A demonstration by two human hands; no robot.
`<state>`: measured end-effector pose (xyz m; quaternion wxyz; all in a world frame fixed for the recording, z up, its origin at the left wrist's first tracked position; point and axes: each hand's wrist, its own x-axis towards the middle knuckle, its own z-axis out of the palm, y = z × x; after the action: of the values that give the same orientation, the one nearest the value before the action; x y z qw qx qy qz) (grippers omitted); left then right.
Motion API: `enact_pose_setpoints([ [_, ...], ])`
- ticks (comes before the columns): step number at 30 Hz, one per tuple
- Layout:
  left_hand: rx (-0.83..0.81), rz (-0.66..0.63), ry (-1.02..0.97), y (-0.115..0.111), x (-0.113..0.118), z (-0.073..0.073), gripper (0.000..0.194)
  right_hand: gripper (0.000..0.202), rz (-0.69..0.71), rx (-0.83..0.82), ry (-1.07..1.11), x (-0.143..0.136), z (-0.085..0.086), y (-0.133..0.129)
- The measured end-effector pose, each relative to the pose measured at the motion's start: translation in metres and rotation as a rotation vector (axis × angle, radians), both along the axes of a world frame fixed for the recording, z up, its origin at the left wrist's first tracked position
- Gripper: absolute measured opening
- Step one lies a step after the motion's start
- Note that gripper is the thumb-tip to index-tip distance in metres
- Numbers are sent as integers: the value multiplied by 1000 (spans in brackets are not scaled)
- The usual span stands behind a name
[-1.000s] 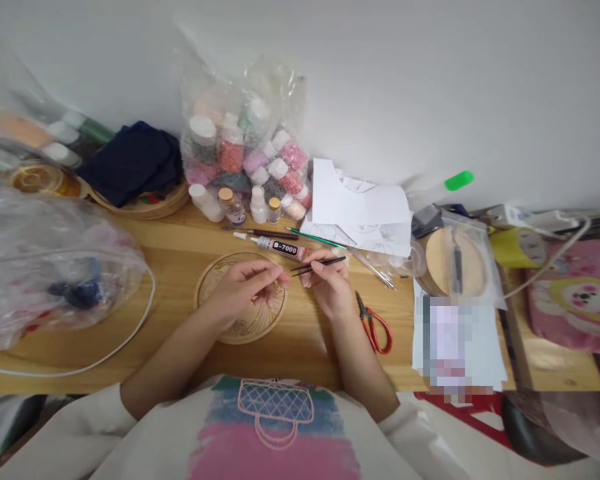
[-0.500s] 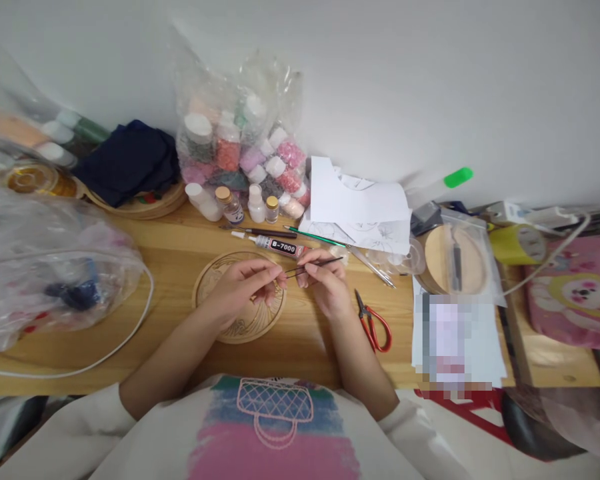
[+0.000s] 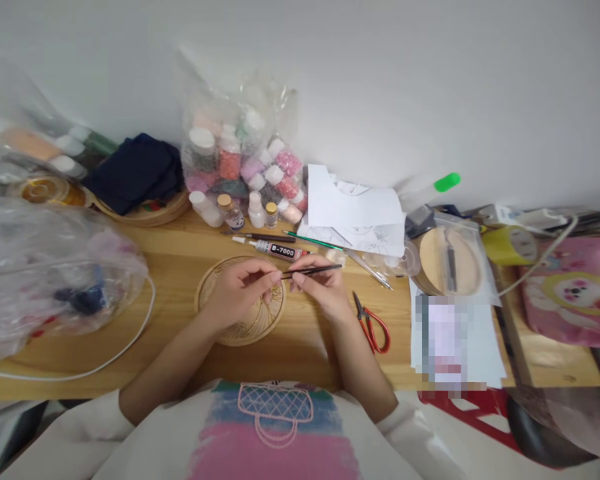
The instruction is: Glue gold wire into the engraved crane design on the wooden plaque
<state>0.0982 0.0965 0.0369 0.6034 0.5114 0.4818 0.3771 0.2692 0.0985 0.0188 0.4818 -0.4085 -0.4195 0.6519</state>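
Between thumb and fingers, my right hand (image 3: 321, 287) grips dark tweezers (image 3: 320, 269) that point left. The tips end at the pinched fingertips of my left hand (image 3: 243, 287). Whatever those left fingers hold is too small or hidden to make out. Below the left hand lies a round wooden board (image 3: 265, 323) with line patterns carved in it, partly covered by the hand. Just behind both hands rests a B-7000 glue tube (image 3: 280, 250). Red-handled pliers or cutters (image 3: 373, 323) lie to the right of my right forearm.
A clear bag (image 3: 240, 153) of bead jars stands against the wall. White papers (image 3: 355, 207), a green brush (image 3: 313, 239) and a round wooden piece (image 3: 450, 260) lie at right. A plastic bag (image 3: 55, 267) and white cable (image 3: 130, 343) occupy the left.
The tweezers' tips have come right up to my left fingertips, and their two arms look closer together. My camera view has shifted slightly.
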Motion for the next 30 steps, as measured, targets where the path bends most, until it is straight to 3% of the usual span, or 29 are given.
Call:
enact_pose_setpoints([
  [4,89,-14,34,4,-8,15,20,31,-67,1,42,3,6,-2],
  [8,214,-112,-58,15,-21,56,15,36,-154,37,138,7,21,1],
  [12,347,-184,-212,24,-31,100,6,23,-114,238,85,3,65,7],
  [15,448,-138,-249,26,-34,119,6,14,-96,469,69,-7,110,11],
  [18,549,-87,-311,27,-36,128,6,9,-202,678,67,-24,148,14],
  [21,630,-57,-379,29,-39,130,11,6,-367,809,20,-45,163,16],
  [24,638,10,-378,32,-43,131,12,6,-496,801,-45,-61,159,20],
  [30,741,66,-283,46,-48,126,13,12,-556,691,-240,-67,142,35],
])
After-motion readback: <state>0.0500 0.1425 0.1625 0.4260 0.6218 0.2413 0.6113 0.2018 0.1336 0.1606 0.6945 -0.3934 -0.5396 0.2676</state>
